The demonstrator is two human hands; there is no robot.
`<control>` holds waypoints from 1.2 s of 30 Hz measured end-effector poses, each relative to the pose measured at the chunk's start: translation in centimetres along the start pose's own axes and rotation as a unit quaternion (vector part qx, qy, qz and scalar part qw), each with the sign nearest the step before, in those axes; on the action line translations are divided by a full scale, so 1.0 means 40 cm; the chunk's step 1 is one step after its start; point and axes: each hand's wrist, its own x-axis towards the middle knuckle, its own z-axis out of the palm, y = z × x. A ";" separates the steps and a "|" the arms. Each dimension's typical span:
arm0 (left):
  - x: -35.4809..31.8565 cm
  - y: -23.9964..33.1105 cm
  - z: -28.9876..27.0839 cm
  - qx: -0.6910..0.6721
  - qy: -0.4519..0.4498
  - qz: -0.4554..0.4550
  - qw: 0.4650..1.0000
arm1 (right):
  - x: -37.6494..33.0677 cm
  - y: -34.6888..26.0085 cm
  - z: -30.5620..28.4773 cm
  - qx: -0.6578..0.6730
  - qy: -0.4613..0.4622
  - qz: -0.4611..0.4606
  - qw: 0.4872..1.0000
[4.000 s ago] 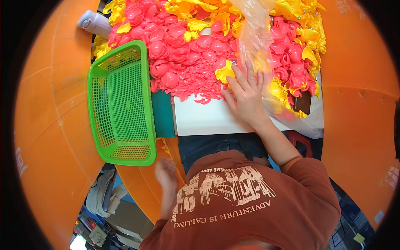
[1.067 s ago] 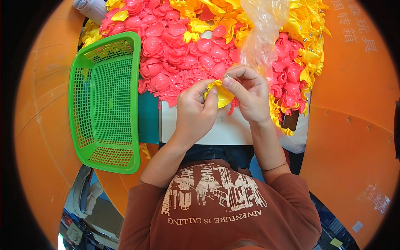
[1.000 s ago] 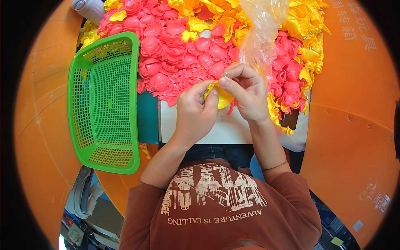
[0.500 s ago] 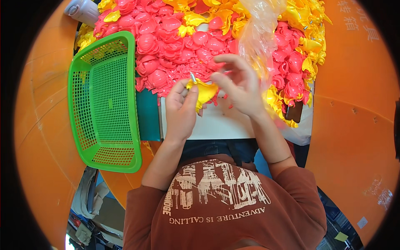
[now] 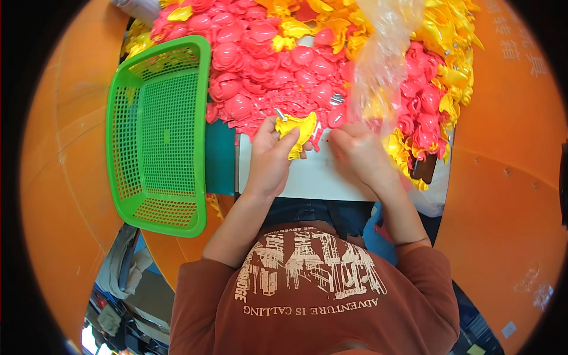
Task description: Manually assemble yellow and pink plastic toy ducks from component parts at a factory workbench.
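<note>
My left hand (image 5: 267, 163) is closed around a yellow molded plastic piece (image 5: 303, 126), thumb pressed on its face. A short silver metal pin (image 5: 280, 115) sticks out at the piece's upper left. My right hand (image 5: 362, 155) rests low over the white board (image 5: 313, 184), just in front of the heap. Its fingers are curled, their tips hidden beneath the hand, so I cannot see what they pinch. Small pink plastic scraps (image 5: 316, 139) lie between the hands. Beyond them spreads a heap of glossy pink plastic shells (image 5: 260, 80).
A green mesh basket (image 5: 203, 136) stands tilted at the left. Clear plastic film (image 5: 378, 56) drapes over the heap, with yellow plastic pieces (image 5: 441, 29) to its right. A dark flat object (image 5: 425, 168) lies at the right edge. Orange walls (image 5: 503, 148) flank both sides.
My right hand has moved down from beside the yellow piece to the board, its fingers curling in. My left hand still holds the yellow piece. The whole view has shifted slightly.
</note>
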 end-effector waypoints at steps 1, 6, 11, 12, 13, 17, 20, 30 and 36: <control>0.001 -0.002 0.002 -0.007 -0.001 0.003 1.000 | -0.001 0.005 -0.012 0.075 0.078 -0.002 0.994; -0.003 0.006 0.017 -0.004 -0.031 0.000 0.999 | 0.034 -0.032 -0.089 0.310 0.188 -0.011 0.932; -0.020 0.024 0.020 0.020 -0.050 -0.011 0.998 | 0.079 -0.050 -0.088 0.145 0.228 -0.123 0.955; -0.022 0.029 0.019 0.019 -0.049 -0.009 0.999 | 0.080 -0.045 -0.088 0.115 0.228 -0.157 0.954; -0.024 0.034 0.017 0.024 -0.046 -0.012 0.999 | 0.081 -0.042 -0.087 0.086 0.229 -0.190 0.951; -0.029 0.038 0.019 0.022 -0.047 -0.010 0.999 | 0.078 -0.037 -0.088 0.089 0.227 -0.192 0.951; -0.029 0.043 0.024 0.026 -0.044 -0.013 0.999 | 0.081 -0.036 -0.087 0.084 0.219 -0.200 0.951; -0.031 0.047 0.023 0.022 -0.050 0.004 0.999 | 0.082 -0.036 -0.091 0.072 0.214 -0.203 0.953; -0.036 0.042 0.029 0.054 -0.044 0.035 0.997 | 0.087 -0.034 -0.073 0.081 0.222 -0.188 0.953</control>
